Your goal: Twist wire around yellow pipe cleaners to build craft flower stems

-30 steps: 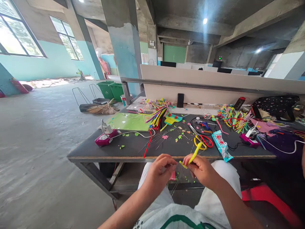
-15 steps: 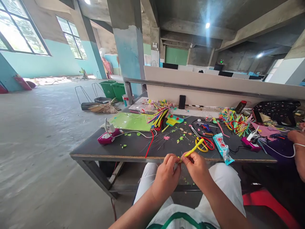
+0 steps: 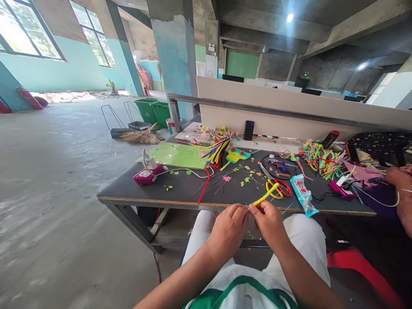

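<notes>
Over the table's front edge, a thick yellow pipe cleaner stem [image 3: 268,195] slants up to the right from between my hands. My right hand [image 3: 269,222] pinches its lower part between thumb and fingers. Close beside it, my left hand [image 3: 229,231] is closed at the stem's lower end, fingertips almost touching the right thumb. Its fingers cover that end. Thin wire strands stick out near both hands. Just beyond the stem lie scissors [image 3: 279,189] with yellow and red handles. A red pipe cleaner [image 3: 204,187] lies left of my hands.
Green sheet [image 3: 180,156], magenta power strip [image 3: 148,174], pipe cleaner bundle [image 3: 220,153] and paper scraps lie on the dark table [image 3: 180,195]. At right are a blue wrapper [image 3: 303,195], a colourful pile [image 3: 322,161] and another person's hand [image 3: 399,178]. A phone [image 3: 249,130] stands behind.
My left hand has rolled, its fingers curling further in, and the yellow bit at its fingertips is now hidden. The right hand keeps its pinch. The view has tilted slightly down.
</notes>
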`<state>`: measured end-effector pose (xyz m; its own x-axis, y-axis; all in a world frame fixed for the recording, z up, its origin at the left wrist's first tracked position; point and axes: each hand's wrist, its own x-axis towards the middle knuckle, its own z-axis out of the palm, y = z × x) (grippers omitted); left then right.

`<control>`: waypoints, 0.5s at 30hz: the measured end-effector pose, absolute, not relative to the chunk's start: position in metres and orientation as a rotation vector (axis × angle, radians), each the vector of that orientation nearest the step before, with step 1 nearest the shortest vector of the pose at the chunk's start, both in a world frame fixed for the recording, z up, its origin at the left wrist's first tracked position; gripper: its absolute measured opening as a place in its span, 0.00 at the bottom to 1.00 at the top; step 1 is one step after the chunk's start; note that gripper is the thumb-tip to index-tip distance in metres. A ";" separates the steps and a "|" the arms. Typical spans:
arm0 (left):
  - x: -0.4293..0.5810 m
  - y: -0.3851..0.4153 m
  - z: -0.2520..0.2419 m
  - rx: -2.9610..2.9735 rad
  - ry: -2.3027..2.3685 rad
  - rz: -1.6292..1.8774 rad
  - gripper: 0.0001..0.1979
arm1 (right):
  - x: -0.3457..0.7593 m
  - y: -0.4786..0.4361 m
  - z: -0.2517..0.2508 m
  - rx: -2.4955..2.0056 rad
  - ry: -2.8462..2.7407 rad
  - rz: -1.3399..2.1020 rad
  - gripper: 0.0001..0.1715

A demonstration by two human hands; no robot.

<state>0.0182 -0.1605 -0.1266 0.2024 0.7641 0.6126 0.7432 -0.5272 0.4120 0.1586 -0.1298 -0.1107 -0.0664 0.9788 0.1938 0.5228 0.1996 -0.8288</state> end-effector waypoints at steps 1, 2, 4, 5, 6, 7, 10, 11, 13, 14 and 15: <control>0.018 -0.161 -0.126 2.434 1.517 1.208 0.07 | 0.159 -0.130 -0.112 -1.432 -1.707 0.726 0.16; 0.017 -0.161 -0.125 2.458 1.526 1.136 0.07 | 0.160 -0.130 -0.113 -1.438 -1.725 0.695 0.16; 0.016 -0.161 -0.122 2.510 1.569 0.948 0.07 | 0.161 -0.130 -0.115 -1.444 -1.789 0.583 0.14; 0.015 -0.161 -0.120 2.528 1.599 0.854 0.07 | 0.161 -0.130 -0.116 -1.439 -1.830 0.515 0.14; 0.014 -0.161 -0.117 2.536 1.629 0.778 0.07 | 0.161 -0.130 -0.118 -1.427 -1.869 0.454 0.13; 0.013 -0.160 -0.115 2.531 1.652 0.726 0.07 | 0.161 -0.129 -0.119 -1.411 -1.903 0.411 0.12; 0.009 -0.158 -0.110 2.439 1.647 0.739 0.08 | 0.162 -0.128 -0.121 -1.381 -1.966 0.452 0.11; 0.008 -0.156 -0.110 2.395 1.622 0.778 0.09 | 0.163 -0.128 -0.121 -1.376 -1.976 0.495 0.10; 0.007 -0.153 -0.113 2.291 1.573 0.867 0.09 | 0.164 -0.127 -0.124 -1.336 -2.001 0.558 0.08; 0.007 -0.151 -0.116 2.236 1.561 0.907 0.09 | 0.165 -0.126 -0.126 -1.306 -2.017 0.562 0.07; 0.006 -0.149 -0.118 2.182 1.551 0.939 0.09 | 0.165 -0.125 -0.129 -1.276 -2.034 0.549 0.07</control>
